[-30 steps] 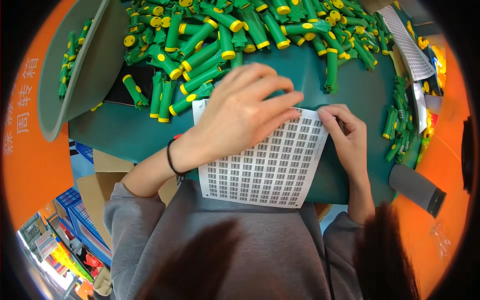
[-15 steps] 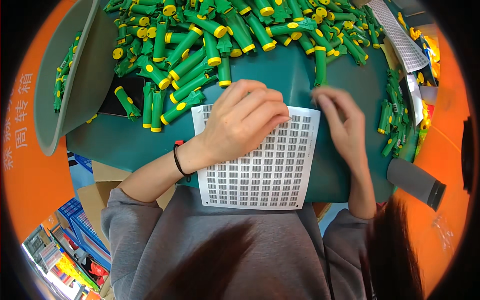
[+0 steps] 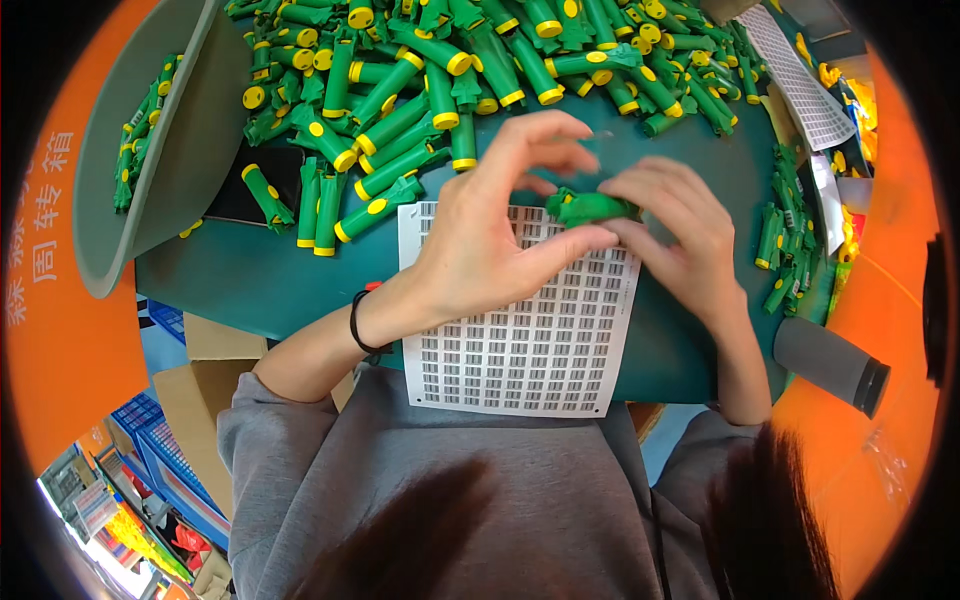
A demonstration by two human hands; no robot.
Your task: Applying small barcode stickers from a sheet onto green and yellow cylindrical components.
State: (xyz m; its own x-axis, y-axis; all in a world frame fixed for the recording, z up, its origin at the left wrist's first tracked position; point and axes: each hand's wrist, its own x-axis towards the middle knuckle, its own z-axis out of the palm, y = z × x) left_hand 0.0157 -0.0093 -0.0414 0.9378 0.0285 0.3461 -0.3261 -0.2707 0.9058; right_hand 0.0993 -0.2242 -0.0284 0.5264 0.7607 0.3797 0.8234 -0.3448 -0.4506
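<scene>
My right hand is closed round a green plastic tube, held just above the upper right part of a white sheet of barcode stickers. My left hand is over the same sheet, its fingers spread and curved. Its thumb reaches to the tube's near side, close to the right fingertips; whether it touches cannot be made out. A small pale blur shows by the left index fingertip, too faint to name. Beyond the hands lies a big pile of green tubes with yellow ends.
A grey-green basin with several green tubes inside stands at the left. More tubes lie on the right of the dark green table, near a grey cylindrical bottle. Another sticker sheet is at the far right. A cardboard box sits below left.
My right hand has brought a green tube from the pile's near edge in over the sheet. The left hand has lifted off the sheet, and its pinched fingers have spread.
</scene>
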